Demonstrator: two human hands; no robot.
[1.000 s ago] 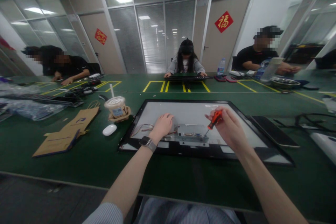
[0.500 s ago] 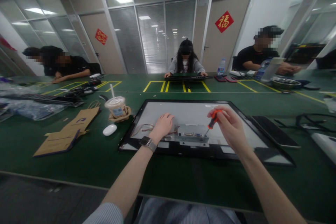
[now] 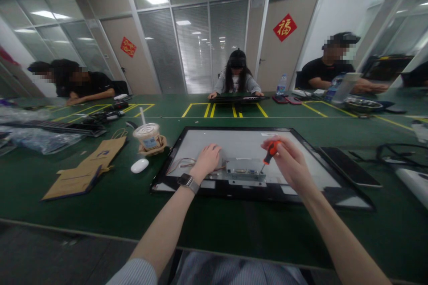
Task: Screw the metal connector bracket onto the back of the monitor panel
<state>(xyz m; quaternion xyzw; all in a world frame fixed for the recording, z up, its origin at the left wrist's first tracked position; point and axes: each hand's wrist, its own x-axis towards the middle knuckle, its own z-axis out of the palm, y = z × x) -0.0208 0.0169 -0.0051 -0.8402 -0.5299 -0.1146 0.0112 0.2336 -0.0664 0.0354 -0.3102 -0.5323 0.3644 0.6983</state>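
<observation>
A flat panel [image 3: 240, 140] with a black frame and grey back lies on the green table. Near its front edge sits a metal bracket [image 3: 245, 171] with connector ports. My right hand [image 3: 289, 160] is closed on a red and black screwdriver [image 3: 271, 152], whose tip points down at the right end of the bracket. Left of the bracket, my left hand [image 3: 207, 159] rests on the panel, fingers spread out and holding nothing. Thin wires [image 3: 180, 164] run beside it.
On the left are a lidded cup [image 3: 147, 136], a white mouse [image 3: 139, 165] and brown paper bags [image 3: 87, 169]. A black phone-like slab [image 3: 349, 167] lies to the right. Across the green table [image 3: 214, 227], a person [image 3: 236, 75] holds a dark panel; others sit at both sides.
My right hand and the screwdriver handle have shifted slightly left, while the tip stays near the bracket's right end. My left hand has not visibly moved.
</observation>
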